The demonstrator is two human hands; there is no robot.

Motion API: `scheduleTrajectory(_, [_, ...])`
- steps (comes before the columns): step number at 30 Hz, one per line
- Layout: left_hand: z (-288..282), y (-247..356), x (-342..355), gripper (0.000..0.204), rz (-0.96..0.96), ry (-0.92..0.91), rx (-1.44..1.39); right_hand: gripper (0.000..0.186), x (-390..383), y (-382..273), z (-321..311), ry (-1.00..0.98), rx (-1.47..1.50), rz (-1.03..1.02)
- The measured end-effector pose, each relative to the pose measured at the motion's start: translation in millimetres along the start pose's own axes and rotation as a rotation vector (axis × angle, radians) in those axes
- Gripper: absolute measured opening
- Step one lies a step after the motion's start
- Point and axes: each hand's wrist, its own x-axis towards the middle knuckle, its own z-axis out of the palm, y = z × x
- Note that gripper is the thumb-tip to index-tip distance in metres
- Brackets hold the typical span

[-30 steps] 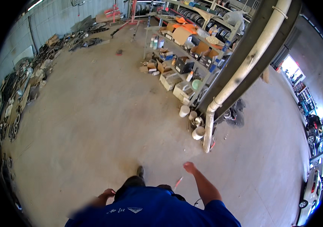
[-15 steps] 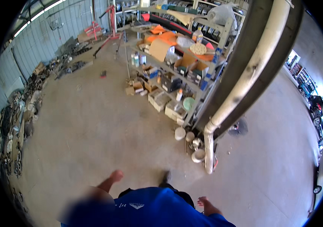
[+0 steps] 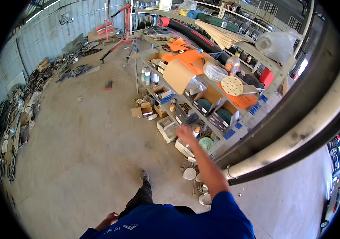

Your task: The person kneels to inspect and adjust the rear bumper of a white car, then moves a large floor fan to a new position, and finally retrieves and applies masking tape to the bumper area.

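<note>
My right hand (image 3: pixel 186 134) reaches out at the end of a stretched forearm, in front of the lower shelves of a metal rack (image 3: pixel 241 119). It is smeared by motion, so its fingers cannot be made out. Just beyond it are a dark object (image 3: pixel 192 118) in an open box and an orange-capped bottle (image 3: pixel 196 130); whether the hand touches either does not show. Low beside my body hangs my left hand (image 3: pixel 112 217), partly covered by my blue shirt. On the rack's upper level lie orange sheets (image 3: pixel 190 59), a brown paper sheet (image 3: pixel 177 75) and a round perforated disc (image 3: pixel 232 85).
A thick pale pipe (image 3: pixel 293 139) and a dark column stand right of the rack. White buckets (image 3: pixel 189 173) sit on the floor by its foot. Scrap parts (image 3: pixel 26 107) line the left wall, and a red hoist (image 3: pixel 128 24) stands at the back. Parked cars are far right.
I have stepped closer to the rack, which now looks larger. My right hand has risen from my side and stretched forward to the shelves. My left hand has dropped back toward my body.
</note>
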Motion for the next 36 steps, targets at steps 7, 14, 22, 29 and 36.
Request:
scheduleTrajectory(7, [-110, 100, 162, 0.025, 0.115, 0.068, -0.124, 0.025, 179, -335, -143, 0.034, -0.142, -0.666])
scheduleTrajectory(14, [-258, 222, 281, 0.014, 0.334, 0.254, -0.482, 0.027, 274, -408, -237, 0.156, -0.970, -0.759])
scheduleTrajectory(22, [-345, 309, 373, 0.020, 0.355, 0.048, 0.204, 0.028, 355, -421, -332, 0.550, -1.157, -0.702])
scheduleTrajectory(29, [-445, 594, 328, 0.030, 0.727, -0.122, -0.043, 0.030, 437, -437, -398, 0.352, -1.330, -0.361])
scheduleTrajectory(36, [-422, 727, 353, 0.057, 1.050, -1.158, 0.580, 0.031, 553, -448, -369, 0.212, -1.329, -0.117])
